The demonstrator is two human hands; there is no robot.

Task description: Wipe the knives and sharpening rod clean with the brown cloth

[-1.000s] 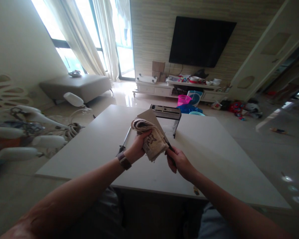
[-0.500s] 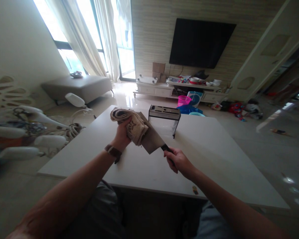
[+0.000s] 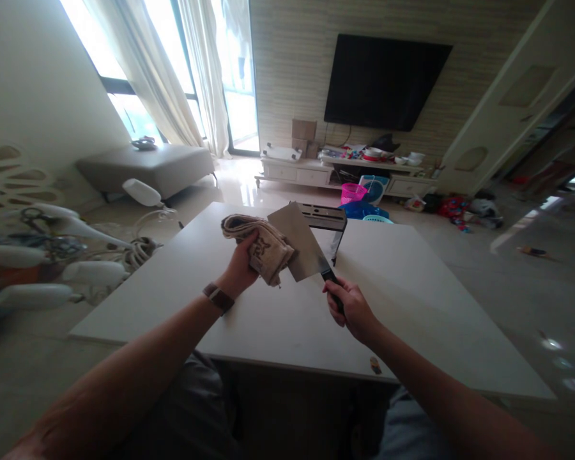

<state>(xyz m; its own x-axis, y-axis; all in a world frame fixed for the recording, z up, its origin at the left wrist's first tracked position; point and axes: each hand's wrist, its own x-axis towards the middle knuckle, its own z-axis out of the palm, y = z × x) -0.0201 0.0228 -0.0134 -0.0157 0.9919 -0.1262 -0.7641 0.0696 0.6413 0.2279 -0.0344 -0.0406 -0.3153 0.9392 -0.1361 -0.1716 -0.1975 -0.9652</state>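
And the cleaver is swinging out into view: half a second ago the cloth lay over its left side, and now much more of the broad blade shows. My right hand has shifted a touch right, taking the handle with it, and the blade's far end now hides the left end of the stand, which was visible before. My left hand has come slightly right and nearer with the cloth.

Here's the pose now: my left arm reaches up from the near left, the wrist with its watch held over the table, thumb on top of the folded cloth, fingers closed around it. My right arm slants in from the near right, fingers wrapped around the black handle, the blade pointing far and left, its flat face turned up to me. Both hands are up above the table, well apart.

The cloth sits right at the blade's left edge; whether they touch, I can't tell. Beyond them, the stand is upright on the far part of the table, and a small sticker lies at the near edge.
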